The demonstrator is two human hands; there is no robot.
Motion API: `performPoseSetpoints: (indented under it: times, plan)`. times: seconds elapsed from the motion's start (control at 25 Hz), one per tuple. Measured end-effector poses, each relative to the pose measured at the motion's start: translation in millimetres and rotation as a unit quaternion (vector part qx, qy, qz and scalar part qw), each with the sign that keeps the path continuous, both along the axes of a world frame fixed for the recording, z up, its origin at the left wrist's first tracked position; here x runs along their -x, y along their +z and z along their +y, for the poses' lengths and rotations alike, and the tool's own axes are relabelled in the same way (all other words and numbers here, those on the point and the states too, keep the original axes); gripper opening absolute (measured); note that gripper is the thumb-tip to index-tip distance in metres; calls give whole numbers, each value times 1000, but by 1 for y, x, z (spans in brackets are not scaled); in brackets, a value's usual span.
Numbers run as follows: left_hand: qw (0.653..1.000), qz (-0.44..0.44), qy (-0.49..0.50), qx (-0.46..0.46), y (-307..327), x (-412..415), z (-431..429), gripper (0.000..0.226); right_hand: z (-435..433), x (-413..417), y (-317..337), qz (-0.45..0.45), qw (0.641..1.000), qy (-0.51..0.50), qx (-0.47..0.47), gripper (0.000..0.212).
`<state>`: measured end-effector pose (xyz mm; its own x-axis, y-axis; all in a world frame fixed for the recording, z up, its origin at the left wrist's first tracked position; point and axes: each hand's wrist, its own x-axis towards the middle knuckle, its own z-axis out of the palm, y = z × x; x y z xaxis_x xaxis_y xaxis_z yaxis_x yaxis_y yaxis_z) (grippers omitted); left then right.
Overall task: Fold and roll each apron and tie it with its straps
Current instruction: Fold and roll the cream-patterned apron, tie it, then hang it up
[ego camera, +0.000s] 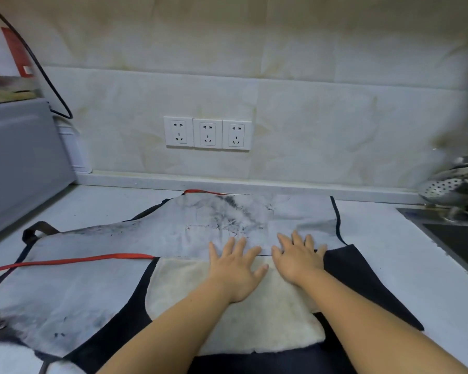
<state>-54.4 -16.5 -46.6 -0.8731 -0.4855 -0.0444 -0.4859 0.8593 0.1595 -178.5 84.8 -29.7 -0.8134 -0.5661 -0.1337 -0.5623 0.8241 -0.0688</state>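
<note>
Now both hands (265, 261) press flat on apron (152, 238).

Bare forearms (184, 322) end in a bare left grip (237, 268) and right grip (297, 263).

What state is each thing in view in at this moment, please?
apron: spread out on the counter, not rolled, not tied.
red strap: loose, lying across the apron, untied.
left hand: flat, fingers straight, pressing on the apron.
right hand: flat, fingers straight, pressing on the apron.
wall sockets: all three with nothing plugged in.
</note>
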Motion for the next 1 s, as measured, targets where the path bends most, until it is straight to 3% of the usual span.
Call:
performPoseSetpoints:
  times: [0.08,0.16,0.24,0.36,0.44,0.52,0.6,0.64,0.72,0.88,1.0]
  plan:
    - [1000,18,8,4,5,7,-9,51,-16,6,18,99,995,12,11,40]
    - [997,66,10,32,8,11,-16,45,-45,14,34,189,972,79,119,32]
    - [988,152,12,38,0,11,-21,42,-81,24,42,184,954,139,193,33]
    - [946,297,54,-120,-11,11,-35,41,-132,41,40,129,966,161,155,40]
    - [861,401,113,-292,-10,8,-46,35,-159,50,42,126,970,159,134,36]
    - [743,462,157,-459,-2,4,-56,34,-177,58,42,115,973,152,128,28]
    - [639,487,181,-568,3,3,-62,32,-190,68,40,60,981,133,127,26]
    - [611,494,184,-591,5,3,-64,32,-198,73,37,37,985,125,116,24]
    - [614,492,182,-589,7,4,-64,33,-210,79,35,6,991,121,50,26]
    - [717,444,174,-508,5,5,-57,44,-224,84,35,-26,991,122,-45,58]
    - [754,414,178,-478,8,4,-55,50,-230,85,24,-19,992,116,-46,44]
